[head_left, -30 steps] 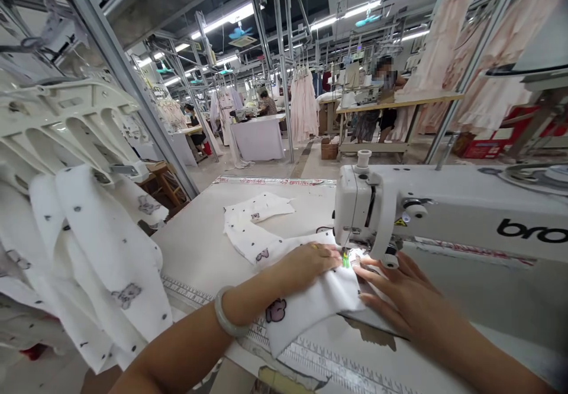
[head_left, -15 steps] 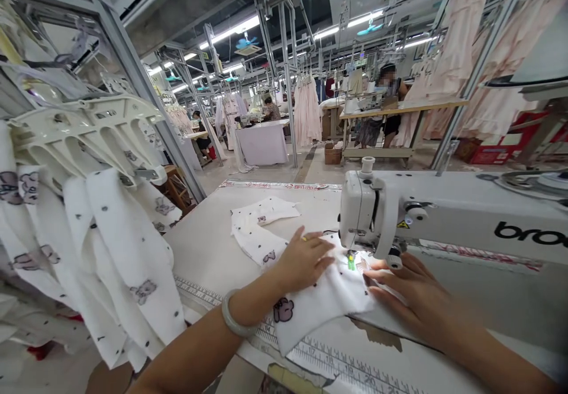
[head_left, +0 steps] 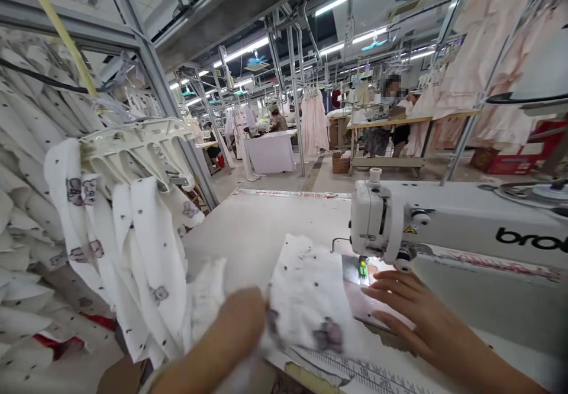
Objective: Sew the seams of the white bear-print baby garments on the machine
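Observation:
A white fabric piece (head_left: 310,287) with dark dots and a bear print lies partly on the table, left of the sewing machine's lit needle area, blurred by motion. My left hand (head_left: 246,314) is closed on its left side, and more white cloth shows beyond the fist; the fingers themselves are smeared. My right hand (head_left: 412,308) rests on the machine bed with fingers stretched out, holding nothing visible, its fingertips just right of the green-marked presser foot (head_left: 362,270). The white sewing machine (head_left: 465,216) stands over the right side of the table.
White printed pieces (head_left: 155,252) hang from a white hanger rack (head_left: 137,145) at my left. A measuring tape (head_left: 355,370) runs along the table's front edge. Metal posts (head_left: 297,98) and pink garments (head_left: 315,122) stand farther back, where co-workers sit at other tables.
The fabric piece has come out from under the presser foot and shifted left with my left hand. My right hand stays beside the needle. The view has turned slightly left.

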`<control>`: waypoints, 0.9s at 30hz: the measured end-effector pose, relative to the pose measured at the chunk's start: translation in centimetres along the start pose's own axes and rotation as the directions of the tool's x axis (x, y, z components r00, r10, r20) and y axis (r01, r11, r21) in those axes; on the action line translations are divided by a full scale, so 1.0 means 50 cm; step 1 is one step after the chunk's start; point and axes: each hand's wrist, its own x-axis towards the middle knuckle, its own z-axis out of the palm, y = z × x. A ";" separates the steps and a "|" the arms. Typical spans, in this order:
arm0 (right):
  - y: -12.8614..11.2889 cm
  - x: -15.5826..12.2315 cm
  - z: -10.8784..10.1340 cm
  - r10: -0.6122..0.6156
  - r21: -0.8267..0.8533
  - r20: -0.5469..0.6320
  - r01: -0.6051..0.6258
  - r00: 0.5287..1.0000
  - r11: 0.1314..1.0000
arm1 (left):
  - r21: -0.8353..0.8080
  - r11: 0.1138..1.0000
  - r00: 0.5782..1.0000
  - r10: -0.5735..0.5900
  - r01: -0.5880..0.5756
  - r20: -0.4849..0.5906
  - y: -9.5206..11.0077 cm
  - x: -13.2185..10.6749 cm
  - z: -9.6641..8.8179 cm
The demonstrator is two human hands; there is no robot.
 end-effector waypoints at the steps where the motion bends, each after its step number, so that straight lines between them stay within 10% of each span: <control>1: -0.010 0.006 -0.002 -0.028 0.025 0.037 0.027 0.999 0.999 | -0.034 0.995 0.991 0.092 -0.089 0.094 0.020 -0.030 0.009; 4: -0.034 0.019 -0.007 -0.070 0.084 0.202 0.054 0.977 0.995 | -0.118 0.898 0.853 0.441 -0.425 0.280 0.089 -0.069 0.023; 11: -0.032 0.009 -0.007 -0.050 0.088 0.331 0.022 0.942 0.996 | -0.104 0.621 0.629 0.763 -0.777 -0.147 0.189 0.032 0.005; 18: 0.001 0.001 -0.020 -0.043 -0.068 0.135 0.053 0.990 0.996 | -0.237 0.667 0.686 0.728 -0.706 0.005 0.183 0.077 -0.003; 27: 0.015 -0.015 0.018 0.109 0.007 0.305 -0.116 0.946 0.993 | -0.289 0.645 0.681 0.731 -0.707 -0.034 0.201 0.125 0.002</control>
